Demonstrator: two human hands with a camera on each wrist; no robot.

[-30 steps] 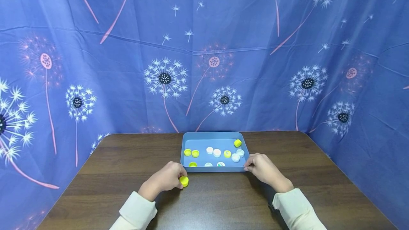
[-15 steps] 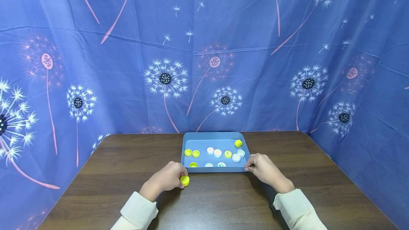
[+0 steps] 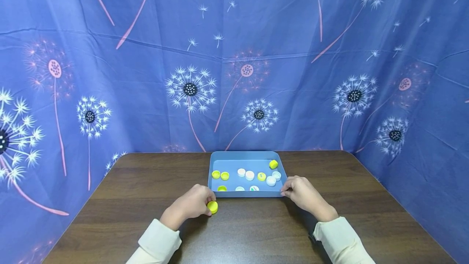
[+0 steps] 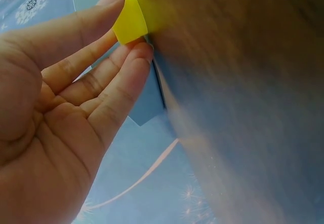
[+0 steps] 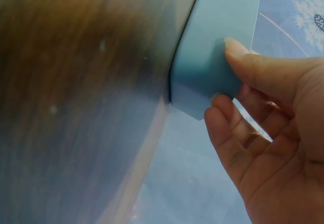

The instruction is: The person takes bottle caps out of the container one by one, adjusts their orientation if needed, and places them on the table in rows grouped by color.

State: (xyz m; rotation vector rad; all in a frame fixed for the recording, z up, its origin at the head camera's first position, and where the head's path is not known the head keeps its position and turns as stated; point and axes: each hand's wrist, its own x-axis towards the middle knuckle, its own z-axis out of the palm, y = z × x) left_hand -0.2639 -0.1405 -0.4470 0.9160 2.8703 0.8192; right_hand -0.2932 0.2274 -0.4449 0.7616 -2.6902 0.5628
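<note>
Lower centre, no clear change: your left hand [image 3: 191,202] pinches a yellow cap [image 3: 213,207], right hand [image 3: 303,194] the tray [image 3: 245,194]; work looks paused.

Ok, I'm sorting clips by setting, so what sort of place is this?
Probably a tabletop workspace screened off indoors, though the room beyond is hidden: a blue dandelion-print cloth surrounds the far side of a wood-grain table, where a blue tray holds small yellow and white pieces.
</note>
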